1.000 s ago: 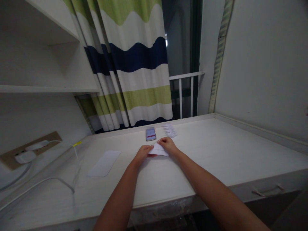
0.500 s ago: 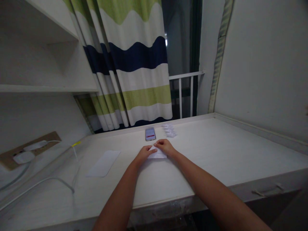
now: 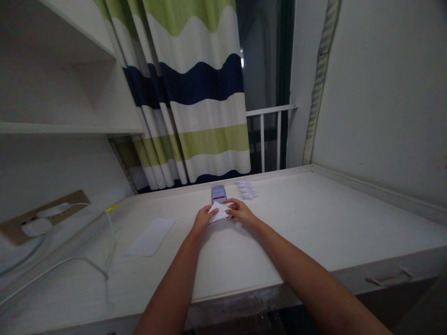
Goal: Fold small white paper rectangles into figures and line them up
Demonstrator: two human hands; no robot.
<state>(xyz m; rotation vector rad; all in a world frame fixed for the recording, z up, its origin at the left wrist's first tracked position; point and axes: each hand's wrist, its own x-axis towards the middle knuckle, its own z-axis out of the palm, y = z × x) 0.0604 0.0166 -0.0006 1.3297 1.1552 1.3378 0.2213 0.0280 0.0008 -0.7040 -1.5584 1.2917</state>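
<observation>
Far: green, white and navy striped fabric curtain, beside white metal railing. Right: flat white wall. Left: white box-shaped shelf.

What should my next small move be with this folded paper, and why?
I'd probably press along one edge of the folded paper with your right hand while your left hand steadies it, because both hands hold it from opposite sides with thumbs on top, so one can anchor while the other creases.

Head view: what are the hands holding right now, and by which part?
A folded white paper: the left hand pinches its left side, the right hand its right side.
</observation>
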